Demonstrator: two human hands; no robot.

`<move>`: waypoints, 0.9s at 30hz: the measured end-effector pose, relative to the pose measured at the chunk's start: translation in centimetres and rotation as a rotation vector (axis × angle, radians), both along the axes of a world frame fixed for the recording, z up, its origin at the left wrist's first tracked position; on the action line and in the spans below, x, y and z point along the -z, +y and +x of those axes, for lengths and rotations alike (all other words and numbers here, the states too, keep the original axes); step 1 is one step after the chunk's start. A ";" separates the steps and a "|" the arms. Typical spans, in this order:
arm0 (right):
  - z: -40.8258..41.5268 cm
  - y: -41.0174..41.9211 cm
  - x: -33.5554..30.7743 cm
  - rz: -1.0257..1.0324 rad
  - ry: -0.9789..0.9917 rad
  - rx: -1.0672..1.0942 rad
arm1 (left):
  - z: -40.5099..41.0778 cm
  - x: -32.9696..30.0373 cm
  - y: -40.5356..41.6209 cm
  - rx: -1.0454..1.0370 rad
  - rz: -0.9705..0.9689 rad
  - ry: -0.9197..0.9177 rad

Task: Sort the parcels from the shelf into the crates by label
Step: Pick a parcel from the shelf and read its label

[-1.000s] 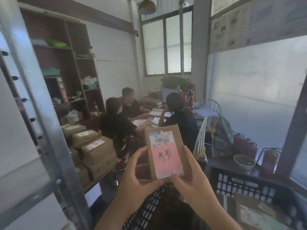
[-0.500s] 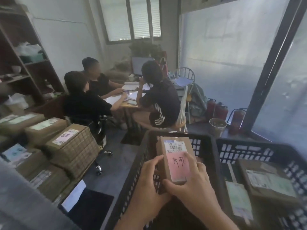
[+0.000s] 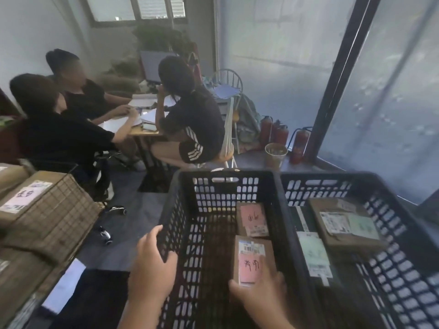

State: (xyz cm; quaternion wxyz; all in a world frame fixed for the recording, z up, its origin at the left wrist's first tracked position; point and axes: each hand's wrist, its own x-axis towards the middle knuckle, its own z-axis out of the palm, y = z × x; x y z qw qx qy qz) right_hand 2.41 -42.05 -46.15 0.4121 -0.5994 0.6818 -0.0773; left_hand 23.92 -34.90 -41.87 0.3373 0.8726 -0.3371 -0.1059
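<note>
Down in crate (image 3: 223, 186), pink-labelled parcel (image 3: 253, 260), handwriting illegible.

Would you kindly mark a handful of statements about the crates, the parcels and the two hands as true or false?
1. The right hand holds a pink-labelled parcel inside the left crate. True.
2. The left hand grips that same parcel. False: it rests on the left crate's outer wall and touches no parcel.
3. Another pink-labelled parcel already lies in the left crate. True.
4. The right crate holds pink-labelled parcels. False: the parcels seen there carry pale green labels.
5. The held parcel's label faces down. False: its pink label and barcode face up.
</note>
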 end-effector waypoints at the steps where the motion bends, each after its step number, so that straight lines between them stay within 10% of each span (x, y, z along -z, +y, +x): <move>1: 0.2 -0.1 0.3 -0.006 0.042 -0.002 | -0.1 0.0 -0.1 -0.011 0.054 0.023; 17: 1.9 -3.8 4.2 -0.313 0.719 -0.644 | 0.1 1.0 0.1 0.020 0.162 -0.120; 27: 1.9 -4.2 7.7 -0.331 0.687 -0.665 | 0.1 1.5 0.3 0.042 0.162 -0.123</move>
